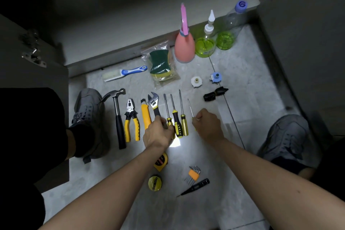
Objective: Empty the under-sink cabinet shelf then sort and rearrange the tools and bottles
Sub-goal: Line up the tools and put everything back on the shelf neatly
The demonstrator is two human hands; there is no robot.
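Left hand (158, 132) curls over the lower handles of the wrench (154, 103) and the first screwdriver (168, 113), hiding them; which one the fingers actually grip cannot be made out. Right hand (207, 124) closes round the handle of the thin screwdriver (190, 108), leaving only the shaft and a sliver of yellow in sight. Both forearms reach in from the bottom edge, and the left one covers part of a yellow tape measure (161, 162).

Tools lie in a row on the grey tiled floor (242, 80): hammer (118, 117), pliers (131, 123), yellow knife (145, 115), wrench, then four screwdrivers, two of them (177, 121) (183, 115) untouched between the hands. Nearer the person sit a yellow tape roll (155, 183), a hex key set (193, 173) and a black tester pen (196, 186).

Along the cabinet's base stand a pink spray bottle (183, 46) and two clear bottles (206, 43) (230, 30), each with green liquid low inside. A clear bag (161, 63) holds green and yellow sponges. Beside it lies a blue-handled brush (124, 73). A white cap (196, 81), a blue fitting (215, 77) and a black bundle (214, 94), too dark to identify, lie to the right.

Grey shoes (87, 112) (287, 136) frame the floor, both partly cut off by dark clothing. The cabinet interior above is dim.
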